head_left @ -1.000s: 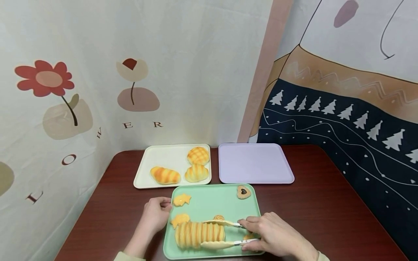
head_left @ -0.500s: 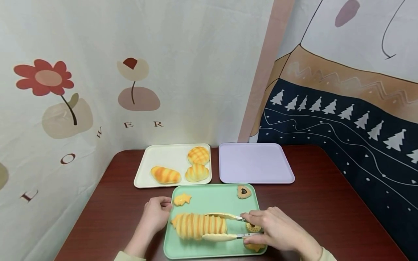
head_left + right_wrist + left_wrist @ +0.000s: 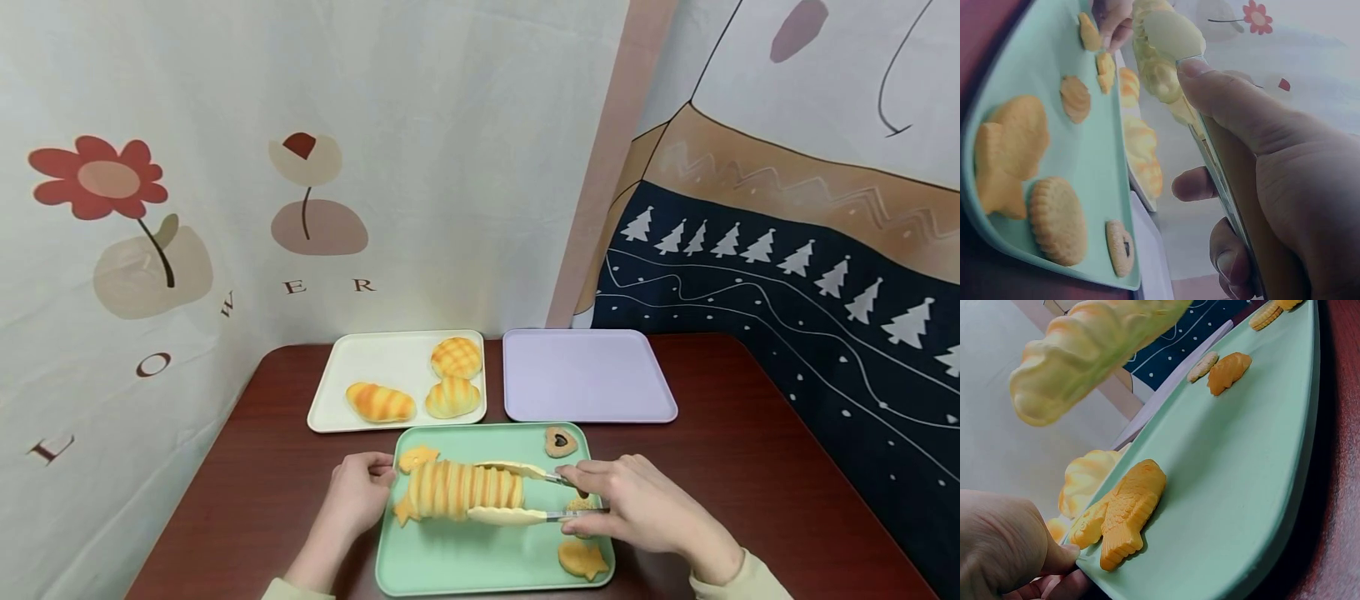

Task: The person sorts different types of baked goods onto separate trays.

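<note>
A long ridged bread roll (image 3: 457,490) hangs over the green tray (image 3: 480,567), clear of its surface in the left wrist view. Cream-tipped tongs (image 3: 508,517) clasp the roll's right end. My right hand (image 3: 637,504) grips the tongs, thumb on one arm and fingers on the other. At the tray's left edge, my left hand (image 3: 362,493) pinches the rim between thumb and fingers. Beside that thumb lies a fish-shaped cookie (image 3: 1134,509). Below the tongs the right wrist view has a round cookie (image 3: 1058,220), another fish-shaped cookie (image 3: 1013,153) and a swirled cookie (image 3: 1075,99).
Behind the green tray stands a white tray (image 3: 375,354) holding a striped bread (image 3: 380,403), a pale ridged bun (image 3: 453,398) and a crosshatched bun (image 3: 456,357). A lilac tray (image 3: 585,375) is to its right. A heart cookie (image 3: 559,442) sits in the green tray's far right corner.
The tongs and bread roll have risen and moved away from the tray's near edge, uncovering the lower right fish-shaped cookie. My left hand has stayed at the rim.
</note>
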The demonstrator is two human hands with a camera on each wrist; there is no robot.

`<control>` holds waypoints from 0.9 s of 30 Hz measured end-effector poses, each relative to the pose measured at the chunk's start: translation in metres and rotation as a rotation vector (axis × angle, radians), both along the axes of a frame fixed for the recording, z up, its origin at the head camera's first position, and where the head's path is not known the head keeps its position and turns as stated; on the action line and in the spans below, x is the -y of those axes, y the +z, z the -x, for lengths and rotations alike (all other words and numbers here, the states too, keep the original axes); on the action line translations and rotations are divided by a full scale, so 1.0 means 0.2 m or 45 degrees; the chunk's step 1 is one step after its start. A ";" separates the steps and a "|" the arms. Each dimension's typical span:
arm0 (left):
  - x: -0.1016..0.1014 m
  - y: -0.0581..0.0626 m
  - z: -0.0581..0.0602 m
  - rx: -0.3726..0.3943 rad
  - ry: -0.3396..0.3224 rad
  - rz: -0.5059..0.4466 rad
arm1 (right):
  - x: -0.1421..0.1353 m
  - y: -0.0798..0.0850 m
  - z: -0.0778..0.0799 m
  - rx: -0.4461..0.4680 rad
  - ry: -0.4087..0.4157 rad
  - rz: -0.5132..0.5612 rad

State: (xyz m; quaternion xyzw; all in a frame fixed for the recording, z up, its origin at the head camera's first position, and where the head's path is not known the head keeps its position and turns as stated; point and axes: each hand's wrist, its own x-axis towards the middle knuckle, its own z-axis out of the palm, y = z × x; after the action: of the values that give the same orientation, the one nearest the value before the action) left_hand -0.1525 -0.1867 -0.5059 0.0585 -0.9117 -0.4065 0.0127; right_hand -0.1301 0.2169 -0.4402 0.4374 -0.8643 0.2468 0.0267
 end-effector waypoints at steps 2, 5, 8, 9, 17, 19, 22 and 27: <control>0.00 0.00 0.00 0.007 0.004 -0.003 | 0.00 0.01 0.01 0.013 -0.003 0.004; 0.00 -0.01 0.00 0.014 0.007 -0.005 | -0.01 0.02 0.03 0.025 -0.012 -0.003; 0.00 -0.01 0.00 0.011 0.000 -0.008 | 0.00 0.03 0.05 0.016 -0.018 -0.018; 0.00 -0.01 0.00 0.011 -0.002 -0.009 | 0.00 0.04 0.06 0.003 -0.016 -0.022; 0.00 0.01 0.00 0.033 -0.003 -0.029 | 0.00 0.05 0.12 -0.060 -0.040 -0.038; 0.00 0.01 0.00 0.042 -0.002 -0.033 | -0.01 0.05 0.13 -0.049 -0.046 -0.037; 0.00 0.01 0.00 0.048 -0.002 -0.036 | -0.01 0.06 0.15 -0.030 -0.052 -0.033; 0.00 0.00 0.00 0.038 -0.006 -0.035 | 0.01 0.07 0.19 -0.019 -0.060 -0.037</control>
State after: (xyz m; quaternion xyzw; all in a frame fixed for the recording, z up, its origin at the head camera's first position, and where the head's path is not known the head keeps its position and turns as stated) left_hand -0.1533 -0.1872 -0.5056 0.0627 -0.9062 -0.4181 -0.0028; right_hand -0.1690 0.2148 -0.4256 0.4191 -0.8777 0.2301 0.0327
